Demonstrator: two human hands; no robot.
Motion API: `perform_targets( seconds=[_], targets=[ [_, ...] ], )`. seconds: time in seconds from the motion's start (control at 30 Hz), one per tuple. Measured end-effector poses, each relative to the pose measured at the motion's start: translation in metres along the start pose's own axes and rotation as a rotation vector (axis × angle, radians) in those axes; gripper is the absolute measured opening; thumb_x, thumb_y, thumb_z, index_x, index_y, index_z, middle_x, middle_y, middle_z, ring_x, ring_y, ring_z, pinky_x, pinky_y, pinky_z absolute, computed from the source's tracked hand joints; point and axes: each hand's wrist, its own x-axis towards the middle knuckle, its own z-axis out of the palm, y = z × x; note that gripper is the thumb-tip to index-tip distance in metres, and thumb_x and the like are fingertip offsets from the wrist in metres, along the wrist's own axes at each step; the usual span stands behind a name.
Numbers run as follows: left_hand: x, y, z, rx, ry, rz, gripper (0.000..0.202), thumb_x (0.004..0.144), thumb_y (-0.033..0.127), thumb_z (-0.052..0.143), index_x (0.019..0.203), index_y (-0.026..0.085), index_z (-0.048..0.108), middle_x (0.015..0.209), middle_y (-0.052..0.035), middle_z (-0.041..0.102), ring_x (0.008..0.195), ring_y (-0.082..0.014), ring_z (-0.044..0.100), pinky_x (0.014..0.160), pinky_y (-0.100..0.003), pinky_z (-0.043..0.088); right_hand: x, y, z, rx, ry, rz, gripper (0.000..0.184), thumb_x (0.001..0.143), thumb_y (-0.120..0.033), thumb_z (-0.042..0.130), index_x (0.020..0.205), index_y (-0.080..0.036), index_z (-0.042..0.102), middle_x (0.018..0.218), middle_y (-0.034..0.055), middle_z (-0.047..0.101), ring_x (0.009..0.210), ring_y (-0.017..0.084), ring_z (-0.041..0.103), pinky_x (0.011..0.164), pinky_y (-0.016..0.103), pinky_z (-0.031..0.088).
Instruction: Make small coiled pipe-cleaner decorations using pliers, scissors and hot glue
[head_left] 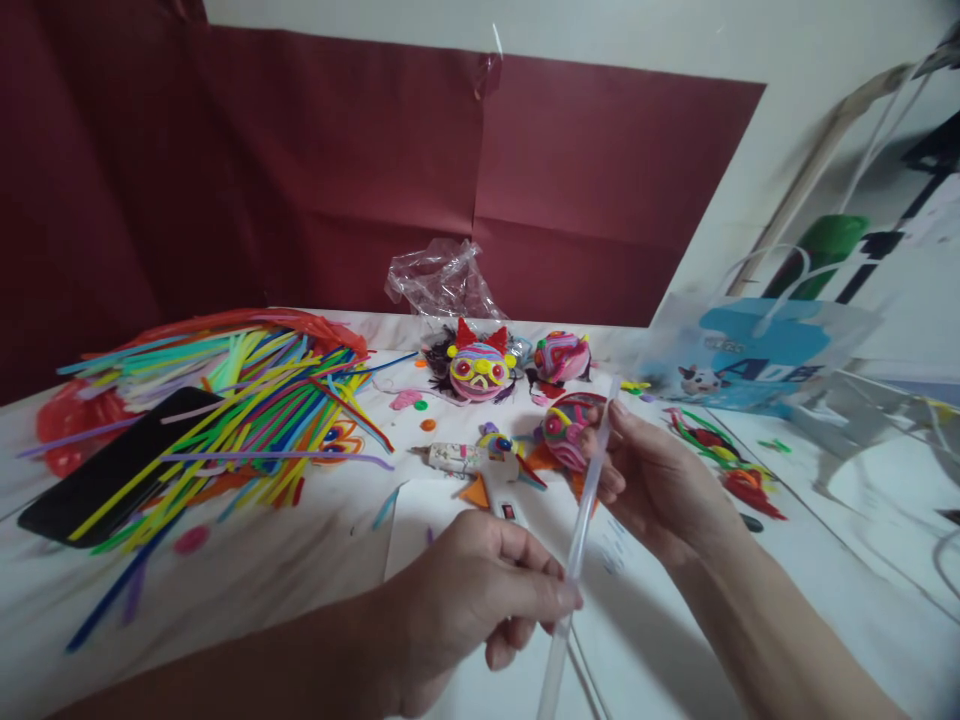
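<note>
A long, translucent white glue stick point(587, 507) slants across the view between my two hands. My left hand point(484, 590) pinches its lower part between thumb and fingers. Near the top end, my right hand point(656, 480) is closed around it, the thumb along its side. Just beyond them lies a hot glue gun point(501, 480) with a patterned front and a red switch, partly hidden by my left hand. Behind my right fingers sits a round pink and striped clay figure point(562, 432), partly covered.
A heap of coloured pipe cleaners point(262, 400) and a black tray-like object point(112, 475) lie left. A horned clay face point(480, 370), another striped ball point(561, 357) and crumpled clear plastic point(446, 280) are at the back. A paper bag point(742, 350) stands right.
</note>
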Motion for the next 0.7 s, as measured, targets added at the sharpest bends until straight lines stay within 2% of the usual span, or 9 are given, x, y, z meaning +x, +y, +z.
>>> perform_targets(
  seconds=[0.13, 0.23, 0.4, 0.6, 0.7],
  targets=[
    [0.003, -0.001, -0.005, -0.031, 0.030, -0.016, 0.013, 0.061, 0.025, 0.059, 0.059, 0.014, 0.053, 0.054, 0.0014, 0.050, 0.040, -0.0042, 0.033, 0.037, -0.019, 0.018, -0.002, 0.005, -0.003, -0.054, -0.101, 0.033, 0.029, 0.072, -0.039, 0.069, 0.086, -0.014, 0.063, 0.075, 0.0066, 0.062, 0.043, 0.006, 0.048, 0.040, 0.014, 0.042],
    [0.004, -0.004, -0.011, -0.039, 0.030, 0.004, 0.012, 0.062, 0.025, 0.059, 0.060, 0.014, 0.053, 0.056, 0.0024, 0.049, 0.040, -0.0038, 0.032, 0.038, -0.019, 0.019, -0.005, 0.011, -0.003, -0.122, -0.210, 0.100, 0.026, 0.077, -0.035, 0.064, 0.090, -0.013, 0.064, 0.084, 0.0087, 0.061, 0.046, 0.007, 0.051, 0.042, 0.015, 0.044],
    [0.005, -0.010, -0.022, -0.013, 0.047, 0.082, 0.017, 0.066, 0.029, 0.060, 0.062, 0.014, 0.053, 0.052, 0.0042, 0.044, 0.041, -0.0041, 0.031, 0.038, -0.019, 0.020, -0.010, 0.019, 0.001, -0.243, -0.352, 0.143, 0.021, 0.078, -0.028, 0.065, 0.095, -0.017, 0.061, 0.081, 0.0035, 0.059, 0.058, 0.010, 0.057, 0.052, 0.019, 0.048],
    [0.007, -0.010, -0.026, -0.025, 0.036, 0.074, 0.018, 0.065, 0.031, 0.058, 0.064, 0.014, 0.054, 0.054, 0.0031, 0.046, 0.042, -0.0045, 0.033, 0.039, -0.019, 0.020, -0.011, 0.021, -0.004, -0.417, -0.481, 0.153, 0.018, 0.080, -0.026, 0.064, 0.078, -0.010, 0.057, 0.066, 0.0033, 0.056, 0.055, 0.007, 0.052, 0.053, 0.015, 0.041],
    [0.007, -0.010, -0.024, -0.042, 0.004, 0.055, 0.020, 0.066, 0.033, 0.059, 0.066, 0.014, 0.053, 0.054, 0.0030, 0.046, 0.042, -0.0041, 0.033, 0.039, -0.018, 0.018, -0.012, 0.019, -0.003, -0.457, -0.520, 0.166, 0.018, 0.081, -0.027, 0.062, 0.076, -0.010, 0.057, 0.065, 0.0027, 0.055, 0.055, 0.006, 0.051, 0.052, 0.015, 0.040]
  ],
)
